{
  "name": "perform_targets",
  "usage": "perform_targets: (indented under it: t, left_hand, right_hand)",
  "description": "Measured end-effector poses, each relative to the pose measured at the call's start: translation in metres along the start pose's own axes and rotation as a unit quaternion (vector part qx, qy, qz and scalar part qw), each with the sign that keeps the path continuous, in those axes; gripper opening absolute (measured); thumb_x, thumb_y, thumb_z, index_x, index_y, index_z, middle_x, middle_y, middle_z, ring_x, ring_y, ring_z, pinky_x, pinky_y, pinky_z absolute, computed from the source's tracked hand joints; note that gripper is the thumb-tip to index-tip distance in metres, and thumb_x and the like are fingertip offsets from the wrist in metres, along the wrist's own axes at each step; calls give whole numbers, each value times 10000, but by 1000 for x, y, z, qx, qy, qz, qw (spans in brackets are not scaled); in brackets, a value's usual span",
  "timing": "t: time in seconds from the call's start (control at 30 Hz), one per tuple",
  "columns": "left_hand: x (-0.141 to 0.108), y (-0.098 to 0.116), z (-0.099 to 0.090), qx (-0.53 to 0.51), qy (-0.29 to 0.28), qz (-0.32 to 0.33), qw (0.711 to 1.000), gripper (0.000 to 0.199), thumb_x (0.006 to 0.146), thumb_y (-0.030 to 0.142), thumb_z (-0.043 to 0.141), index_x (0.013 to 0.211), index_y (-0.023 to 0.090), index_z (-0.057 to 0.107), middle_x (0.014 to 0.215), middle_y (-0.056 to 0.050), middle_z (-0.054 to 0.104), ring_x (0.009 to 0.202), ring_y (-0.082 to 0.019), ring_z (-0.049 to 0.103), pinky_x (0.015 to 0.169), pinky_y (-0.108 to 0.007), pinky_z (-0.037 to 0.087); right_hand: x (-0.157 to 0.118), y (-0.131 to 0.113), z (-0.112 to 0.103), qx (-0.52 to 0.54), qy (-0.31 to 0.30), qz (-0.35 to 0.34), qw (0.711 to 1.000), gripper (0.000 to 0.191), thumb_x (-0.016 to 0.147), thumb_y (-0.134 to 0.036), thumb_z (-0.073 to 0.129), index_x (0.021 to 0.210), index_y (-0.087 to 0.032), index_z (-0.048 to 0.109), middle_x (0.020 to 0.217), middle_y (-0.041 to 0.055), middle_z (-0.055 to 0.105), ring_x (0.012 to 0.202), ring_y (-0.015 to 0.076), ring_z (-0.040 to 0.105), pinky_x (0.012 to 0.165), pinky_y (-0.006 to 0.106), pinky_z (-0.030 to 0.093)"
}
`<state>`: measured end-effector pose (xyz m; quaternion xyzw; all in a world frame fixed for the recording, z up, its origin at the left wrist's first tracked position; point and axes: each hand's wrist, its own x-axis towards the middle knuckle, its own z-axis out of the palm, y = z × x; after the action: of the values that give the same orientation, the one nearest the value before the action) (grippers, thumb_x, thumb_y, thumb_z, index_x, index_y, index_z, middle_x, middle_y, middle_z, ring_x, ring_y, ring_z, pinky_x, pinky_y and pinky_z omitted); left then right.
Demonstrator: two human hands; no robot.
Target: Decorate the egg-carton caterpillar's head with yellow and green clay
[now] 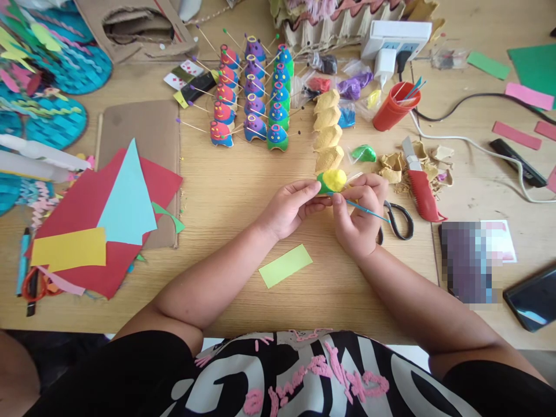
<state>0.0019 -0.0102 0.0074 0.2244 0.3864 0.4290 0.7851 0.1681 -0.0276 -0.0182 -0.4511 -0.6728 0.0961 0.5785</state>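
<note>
My left hand (295, 205) is closed on a small egg-carton piece (332, 180) covered with green and yellow clay, held by its left side. Pinched in my right hand (359, 217) is a thin blue stick (364, 208), its tip at the lower edge of the piece. Just beyond the piece, a row of bare tan carton cups (328, 130) runs away from me. Three rows of painted cups with sticks stand further left: red ones (225, 95), purple ones (254, 87) and blue-green ones (278, 104). A light green paper strip (285, 266) lies below my hands.
Black-handled scissors (400, 221) and a red-handled knife (423, 188) lie right of my right hand. Beyond them stand a red cup (396, 106) and a white power strip (396, 39). Coloured paper (69, 223) on cardboard (139, 124) lies left, a phone (532, 298) far right.
</note>
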Motion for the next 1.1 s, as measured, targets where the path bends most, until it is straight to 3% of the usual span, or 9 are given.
perform_targets:
  t: [0.3, 0.53, 0.77, 0.97, 1.1]
  left_hand:
    - [-1, 2, 2, -29, 9, -11, 999, 149, 947, 296, 859, 923, 161, 800, 870, -39, 865, 823, -139, 853, 735, -182, 613]
    - [-1, 5, 0, -70, 28, -7, 997, 143, 1021, 281, 753, 937, 167, 771, 873, -27, 847, 809, -105, 827, 777, -167, 623]
    - [-3, 9, 4, -127, 25, -27, 991, 194, 1077, 251, 634, 962, 158, 760, 908, -33, 835, 806, -97, 812, 812, -178, 645]
    - [-4, 12, 6, -143, 32, -47, 988, 323, 1096, 390, 604, 909, 165, 740, 840, -33, 803, 767, -109, 794, 784, -196, 651]
    - [-2, 9, 4, -129, 19, -63, 989, 412, 1064, 567, 656, 998, 173, 755, 850, -29, 797, 746, -106, 777, 766, -197, 641]
  right_hand:
    - [-1, -1, -1, 8, -13, 31, 999, 217, 1045, -469, 685, 930, -286, 667, 1047, 60, 582, 1017, 258, 613, 1028, 561, 594]
    - [1, 7, 1, 61, 39, 92, 993, 339, 1068, -551, 632, 885, -267, 603, 984, 43, 578, 959, 232, 620, 977, 500, 581]
    - [4, 6, 3, 121, 6, 107, 987, 337, 1067, -518, 655, 861, -257, 596, 952, 28, 627, 951, 218, 639, 905, 445, 538]
    - [4, 3, 4, 179, -15, 138, 974, 325, 1055, -522, 687, 894, -249, 616, 979, 26, 664, 899, 195, 646, 868, 420, 551]
    - [4, 1, 4, 200, -32, 138, 970, 321, 1051, -510, 700, 883, -250, 615, 945, 21, 668, 863, 184, 640, 844, 407, 563]
